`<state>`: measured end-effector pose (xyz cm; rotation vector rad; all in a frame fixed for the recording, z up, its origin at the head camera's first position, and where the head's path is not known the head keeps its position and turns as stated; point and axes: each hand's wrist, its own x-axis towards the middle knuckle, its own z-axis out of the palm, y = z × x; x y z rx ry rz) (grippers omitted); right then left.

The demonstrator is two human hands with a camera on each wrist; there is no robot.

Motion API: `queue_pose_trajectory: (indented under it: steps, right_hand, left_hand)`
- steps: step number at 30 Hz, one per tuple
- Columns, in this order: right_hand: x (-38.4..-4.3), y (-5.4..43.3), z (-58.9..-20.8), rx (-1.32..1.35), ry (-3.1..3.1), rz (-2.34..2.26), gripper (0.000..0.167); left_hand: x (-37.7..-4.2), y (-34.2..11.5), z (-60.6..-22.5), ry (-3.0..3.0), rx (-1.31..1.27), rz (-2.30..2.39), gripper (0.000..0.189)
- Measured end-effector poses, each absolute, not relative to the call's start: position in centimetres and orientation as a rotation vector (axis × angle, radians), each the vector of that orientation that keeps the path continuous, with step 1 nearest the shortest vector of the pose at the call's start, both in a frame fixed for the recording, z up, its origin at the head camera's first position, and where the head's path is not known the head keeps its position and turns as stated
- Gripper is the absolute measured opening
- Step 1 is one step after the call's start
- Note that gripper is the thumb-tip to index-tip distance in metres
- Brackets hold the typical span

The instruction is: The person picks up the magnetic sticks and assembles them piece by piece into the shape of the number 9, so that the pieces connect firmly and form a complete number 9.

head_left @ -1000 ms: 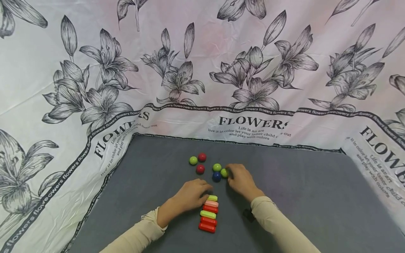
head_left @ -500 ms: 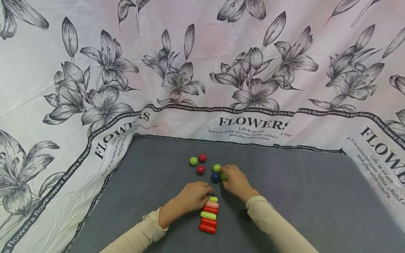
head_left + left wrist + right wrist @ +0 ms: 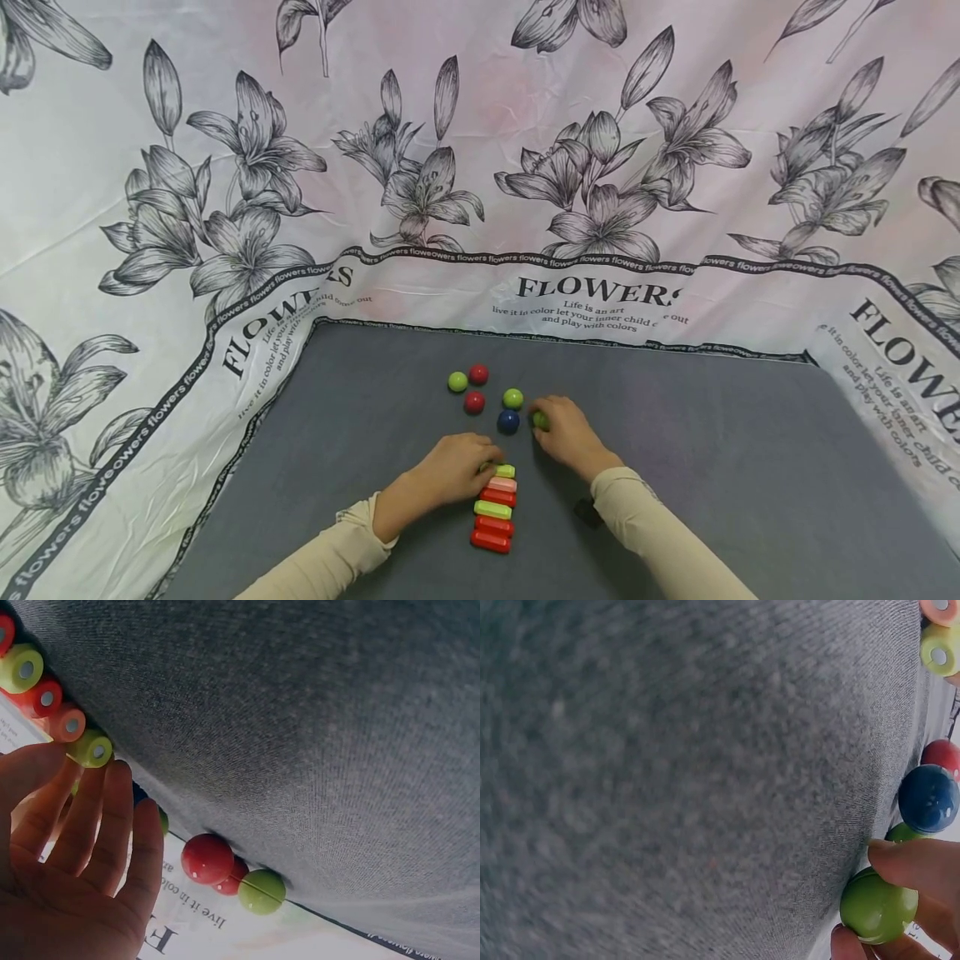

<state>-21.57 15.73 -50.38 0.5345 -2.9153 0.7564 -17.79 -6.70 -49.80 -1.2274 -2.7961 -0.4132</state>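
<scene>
My right hand (image 3: 572, 433) pinches a green ball (image 3: 879, 906) between thumb and fingers, low over the grey cloth. Just left of it in the head view are a blue ball (image 3: 508, 422) and a second green ball (image 3: 513, 399). A row of short sticks (image 3: 494, 509), red, pink and yellow-green, lies side by side below. Metal discs show in their ends in the left wrist view. At the far end of this row my left hand (image 3: 452, 468) has thumb and fingertips about the last yellow-green stick (image 3: 93, 749), partly covering it in the head view.
Two red balls (image 3: 474, 402) and a green ball (image 3: 457, 382) sit close together farther left on the grey cloth (image 3: 712, 467). A small black object (image 3: 588, 512) lies by the right sleeve. Flower-printed white fabric (image 3: 420, 287) stands along the back and sides.
My right hand closed in on the green ball beside the blue one, then drew it slightly to the right, away from the blue ball. The left hand stays at the row's end.
</scene>
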Motion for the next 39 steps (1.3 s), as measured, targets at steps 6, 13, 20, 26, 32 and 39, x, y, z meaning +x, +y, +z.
queue_pose_trajectory:
  steps: [6,13,20,26,32,39]
  right_hand:
    - [-21.3,15.9,-50.3,0.51,-2.935,0.766,0.028]
    - [-21.1,16.0,-50.2,0.489,-2.948,0.773,0.029]
    - [-20.5,16.2,-49.9,0.489,-2.964,0.794,0.03]
    - [-19.8,16.7,-49.9,0.492,-2.954,0.817,0.031]
    - [-18.9,16.6,-49.6,0.536,-2.951,0.879,0.03]
    - [-18.0,16.0,-49.7,0.69,-2.888,0.854,0.029]
  left_hand:
    - [-17.9,-6.6,-49.8,-2.8,-1.222,-0.397,0.016]
    - [-18.0,-6.3,-49.7,-2.839,-1.176,-0.376,0.016]
    - [-18.3,-6.1,-50.0,-2.884,-1.136,-0.33,0.017]
    - [-18.4,-5.9,-50.1,-2.894,-1.128,-0.312,0.02]
    - [-18.3,-5.8,-50.0,-2.886,-1.109,-0.34,0.022]
    - [-18.3,-5.6,-50.1,-2.891,-1.067,-0.364,0.024]
